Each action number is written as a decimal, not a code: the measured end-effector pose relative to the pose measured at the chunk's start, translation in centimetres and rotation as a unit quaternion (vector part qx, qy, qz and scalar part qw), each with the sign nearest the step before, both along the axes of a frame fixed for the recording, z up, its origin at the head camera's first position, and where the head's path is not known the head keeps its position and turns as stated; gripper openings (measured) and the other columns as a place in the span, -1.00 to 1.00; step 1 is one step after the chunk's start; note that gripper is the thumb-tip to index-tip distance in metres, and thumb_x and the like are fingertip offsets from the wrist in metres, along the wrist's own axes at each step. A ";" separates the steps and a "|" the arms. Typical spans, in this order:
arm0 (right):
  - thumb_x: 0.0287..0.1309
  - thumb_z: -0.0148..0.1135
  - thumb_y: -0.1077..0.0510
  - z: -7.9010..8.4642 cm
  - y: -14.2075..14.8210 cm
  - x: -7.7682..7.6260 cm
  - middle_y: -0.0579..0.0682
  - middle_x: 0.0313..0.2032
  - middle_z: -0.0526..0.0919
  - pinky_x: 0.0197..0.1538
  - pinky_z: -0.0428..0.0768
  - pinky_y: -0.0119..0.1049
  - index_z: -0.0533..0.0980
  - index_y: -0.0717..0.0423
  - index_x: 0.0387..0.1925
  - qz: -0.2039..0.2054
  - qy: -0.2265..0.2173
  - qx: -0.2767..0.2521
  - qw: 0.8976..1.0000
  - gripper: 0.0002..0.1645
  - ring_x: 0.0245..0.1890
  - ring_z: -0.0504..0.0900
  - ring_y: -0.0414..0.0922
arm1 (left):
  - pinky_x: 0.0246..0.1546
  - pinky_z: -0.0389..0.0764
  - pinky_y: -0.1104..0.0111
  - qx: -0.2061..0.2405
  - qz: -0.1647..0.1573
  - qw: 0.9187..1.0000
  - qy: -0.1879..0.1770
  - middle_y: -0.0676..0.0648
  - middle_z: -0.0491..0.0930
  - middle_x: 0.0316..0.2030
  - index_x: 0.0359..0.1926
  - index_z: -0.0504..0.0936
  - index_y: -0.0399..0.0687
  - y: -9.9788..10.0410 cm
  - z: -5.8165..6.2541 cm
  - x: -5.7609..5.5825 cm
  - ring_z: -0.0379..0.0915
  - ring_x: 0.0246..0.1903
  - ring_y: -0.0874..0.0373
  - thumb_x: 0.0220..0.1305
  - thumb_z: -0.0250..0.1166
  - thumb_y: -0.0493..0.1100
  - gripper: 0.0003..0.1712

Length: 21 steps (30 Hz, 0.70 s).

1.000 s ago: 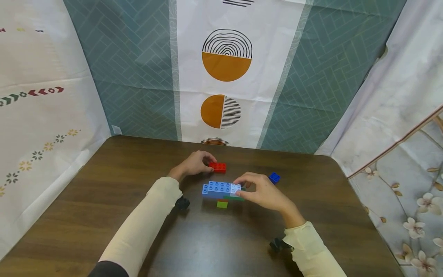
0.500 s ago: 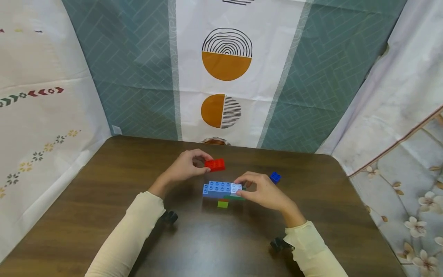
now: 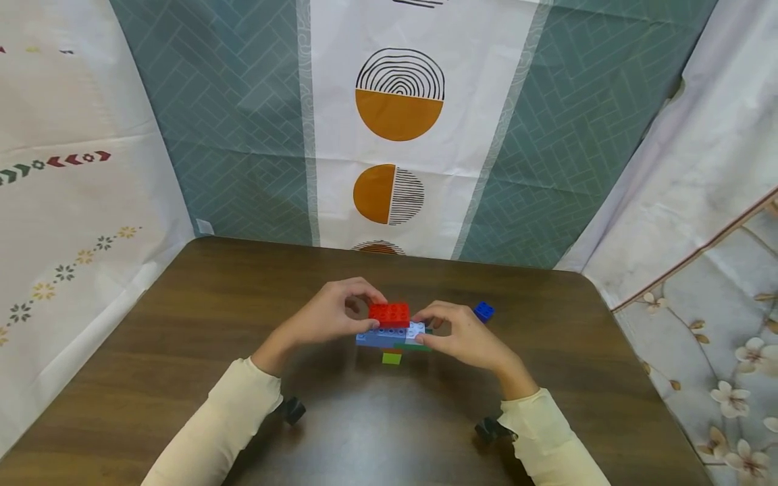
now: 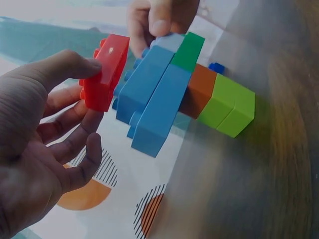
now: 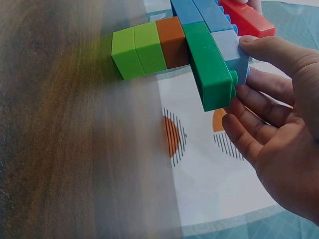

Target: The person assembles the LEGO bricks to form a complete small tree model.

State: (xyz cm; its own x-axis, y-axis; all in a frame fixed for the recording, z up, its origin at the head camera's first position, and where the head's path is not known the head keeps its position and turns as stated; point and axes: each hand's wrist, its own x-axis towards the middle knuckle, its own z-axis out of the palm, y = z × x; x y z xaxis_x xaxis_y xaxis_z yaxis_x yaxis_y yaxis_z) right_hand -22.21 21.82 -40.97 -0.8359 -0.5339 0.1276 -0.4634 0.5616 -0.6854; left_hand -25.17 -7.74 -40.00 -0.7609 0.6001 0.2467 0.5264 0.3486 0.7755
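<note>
My left hand [image 3: 331, 312] pinches a red toy building brick [image 3: 390, 314] between thumb and fingers, studs up. In the left wrist view the red brick [image 4: 105, 73] is held close over the studs of the upper blue brick [image 4: 144, 82], a narrow gap between them. My right hand [image 3: 464, 335] pinches the pale blue brick [image 5: 232, 55] at the right end of the same stack. Below it are a green brick [image 5: 207, 64], a longer blue brick [image 4: 164, 107], then a brown brick [image 5: 172, 42] and two lime green bricks [image 5: 137, 50] forming a narrow column on the table.
A small dark blue brick [image 3: 483, 311] lies on the wooden table [image 3: 231, 290], behind my right hand. Patterned cloths [image 3: 243, 121] hang beyond the table's back edge and along both sides. Black wrist cameras [image 3: 294, 410] sit under both sleeves.
My left hand has lifted the red brick off the table behind the stack and brought it forward and right, over the blue brick. My right hand has stayed in place.
</note>
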 end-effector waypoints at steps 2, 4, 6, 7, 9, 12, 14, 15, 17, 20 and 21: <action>0.26 0.43 0.00 0.0 -0.1 0.1 -0.11 0.00 0.72 0.05 0.70 0.05 0.65 -0.03 0.09 -0.002 0.000 0.000 1.000 -0.61 -0.06 0.62 -0.07 | -0.09 0.76 0.32 -0.001 -0.006 1.000 0.004 0.03 0.68 -0.01 0.05 0.71 0.05 0.1 -0.1 0.2 0.62 -0.21 0.13 0.19 0.51 -0.18 -0.62; 0.25 0.44 0.01 0.1 -0.1 0.1 -0.11 0.00 0.72 0.06 0.69 0.05 0.65 -0.02 0.09 -0.004 0.000 -0.001 1.000 -0.61 -0.07 0.62 -0.08 | -0.10 0.77 0.31 -0.002 -0.012 1.000 0.005 0.02 0.68 -0.01 0.05 0.70 0.03 0.3 -0.2 0.3 0.63 -0.22 0.15 0.19 0.51 -0.18 -0.62; 0.24 0.45 0.02 0.1 -0.2 0.1 -0.10 0.00 0.72 0.06 0.69 0.05 0.65 -0.01 0.08 -0.004 -0.001 -0.001 1.000 -0.61 -0.07 0.62 -0.09 | -0.09 0.77 0.29 -0.003 -0.016 1.000 0.004 0.01 0.68 0.00 0.06 0.70 0.02 0.4 -0.2 0.4 0.63 -0.22 0.15 0.19 0.51 -0.18 -0.61; 0.24 0.45 0.02 0.1 -0.2 0.1 -0.11 0.00 0.72 0.06 0.69 0.04 0.65 -0.01 0.08 -0.004 -0.001 -0.001 1.000 -0.61 -0.07 0.62 -0.09 | -0.09 0.78 0.27 -0.003 -0.018 1.000 0.004 0.00 0.68 -0.01 0.06 0.70 0.02 0.4 -0.2 0.4 0.64 -0.22 0.14 0.19 0.51 -0.18 -0.61; 0.24 0.45 0.02 0.2 -0.2 0.1 -0.12 -0.01 0.72 0.06 0.69 0.02 0.65 -0.01 0.07 -0.004 -0.002 0.000 1.000 -0.61 -0.07 0.61 -0.11 | -0.08 0.78 0.26 -0.006 -0.021 1.000 0.005 0.00 0.67 0.00 0.06 0.70 0.02 0.6 0.0 0.6 0.64 -0.21 0.13 0.20 0.51 -0.18 -0.61; 0.24 0.45 0.02 0.1 -0.2 0.0 -0.13 -0.02 0.72 0.07 0.68 0.02 0.66 -0.01 0.06 -0.005 -0.002 -0.002 1.000 -0.63 -0.08 0.61 -0.12 | -0.06 0.78 0.23 -0.009 -0.023 1.000 0.011 0.00 0.67 0.00 0.06 0.69 0.01 0.8 0.1 0.8 0.64 -0.17 0.10 0.20 0.51 -0.19 -0.61; 0.24 0.45 0.03 0.1 -0.2 0.0 -0.13 -0.03 0.72 0.07 0.68 0.05 0.66 -0.01 0.05 -0.004 -0.003 -0.004 1.000 -0.63 -0.08 0.61 -0.12 | -0.06 0.78 0.23 -0.011 -0.022 1.000 0.016 0.00 0.67 0.00 0.06 0.69 0.00 0.9 0.1 0.9 0.63 -0.14 0.10 0.20 0.51 -0.19 -0.61; 0.24 0.45 0.04 0.1 -0.2 0.0 -0.13 -0.03 0.72 0.07 0.68 0.07 0.66 0.00 0.05 -0.004 -0.002 -0.005 1.000 -0.63 -0.08 0.62 -0.12 | -0.05 0.78 0.23 -0.013 -0.021 1.000 0.019 0.00 0.67 -0.01 0.06 0.69 -0.01 0.9 0.1 1.0 0.63 -0.13 0.11 0.20 0.50 -0.20 -0.61; 0.24 0.46 0.04 0.0 -0.2 -0.1 -0.12 -0.03 0.72 0.08 0.68 0.08 0.66 0.00 0.06 -0.004 -0.003 -0.007 1.000 -0.63 -0.08 0.62 -0.12 | -0.05 0.77 0.26 -0.017 -0.019 0.999 0.026 0.01 0.67 -0.01 0.06 0.69 -0.01 1.0 0.0 1.0 0.62 -0.11 0.13 0.20 0.50 -0.20 -0.61; 0.23 0.47 0.02 0.0 -0.1 -0.1 -0.13 -0.03 0.73 0.07 0.68 0.07 0.66 -0.01 0.06 -0.006 -0.004 -0.007 1.000 -0.61 -0.09 0.62 -0.13 | -0.06 0.77 0.30 -0.019 -0.015 0.999 0.031 0.01 0.67 -0.02 0.05 0.69 -0.02 1.1 0.0 1.1 0.61 -0.12 0.16 0.19 0.50 -0.21 -0.62; 0.22 0.47 0.02 0.0 -0.1 -0.1 -0.13 -0.03 0.73 0.06 0.68 0.06 0.66 -0.01 0.07 -0.007 -0.004 -0.007 1.000 -0.61 -0.09 0.62 -0.13 | -0.07 0.77 0.31 -0.020 -0.014 0.999 0.031 0.01 0.67 -0.02 0.05 0.69 -0.02 1.2 0.0 1.1 0.60 -0.12 0.16 0.19 0.50 -0.22 -0.61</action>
